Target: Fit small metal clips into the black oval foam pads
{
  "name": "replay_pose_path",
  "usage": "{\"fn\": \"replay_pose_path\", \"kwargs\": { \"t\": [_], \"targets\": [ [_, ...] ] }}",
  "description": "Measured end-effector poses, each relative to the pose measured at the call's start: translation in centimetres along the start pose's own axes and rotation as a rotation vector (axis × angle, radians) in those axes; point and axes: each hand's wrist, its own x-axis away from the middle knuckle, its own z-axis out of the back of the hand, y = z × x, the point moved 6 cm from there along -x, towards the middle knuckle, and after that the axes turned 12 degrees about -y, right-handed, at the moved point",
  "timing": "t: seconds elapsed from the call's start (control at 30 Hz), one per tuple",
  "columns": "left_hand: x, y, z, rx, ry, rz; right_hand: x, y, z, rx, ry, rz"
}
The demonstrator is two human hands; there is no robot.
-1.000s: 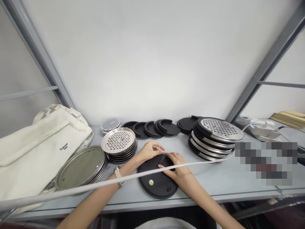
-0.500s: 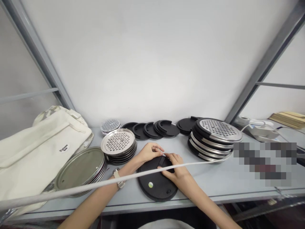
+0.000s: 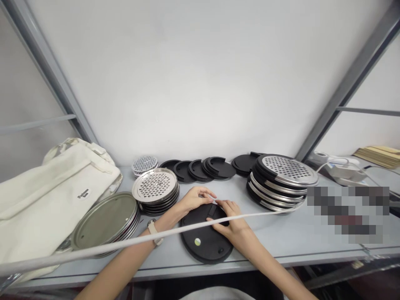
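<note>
A black round disc (image 3: pixel 203 239) lies on the grey table at its front edge, with a green, white and yellow dot sticker and a small slot on its face. My left hand (image 3: pixel 198 198) is at the disc's far edge, thumb and fingers pinched; what they hold is too small to make out. My right hand (image 3: pixel 233 221) rests on the disc's right side, thumb on its face beside a dark rectangular piece (image 3: pixel 211 211) and fingers curled at the far rim. The fingertips of both hands nearly meet. A pale cord crosses in front of the disc and my left wrist.
Metal discs with holes (image 3: pixel 156 186) stand stacked at left, behind olive round plates (image 3: pixel 103 221) and a cream bag (image 3: pixel 53 196). Black round discs (image 3: pixel 220 167) line the wall. A taller stack of perforated discs (image 3: pixel 289 170) stands right. The white cord (image 3: pixel 187 228) runs across.
Almost nothing differs. Both hands stay at the disc's far edge, and the left fingers have shifted very slightly.
</note>
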Motion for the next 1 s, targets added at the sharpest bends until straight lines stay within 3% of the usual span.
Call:
{"fn": "replay_pose_path", "kwargs": {
  "t": [1.0],
  "targets": [
    [-0.15,-0.80,0.19,0.069,-0.042,0.046,-0.15,-0.25,0.03,0.015,-0.026,0.031]
  ]
}}
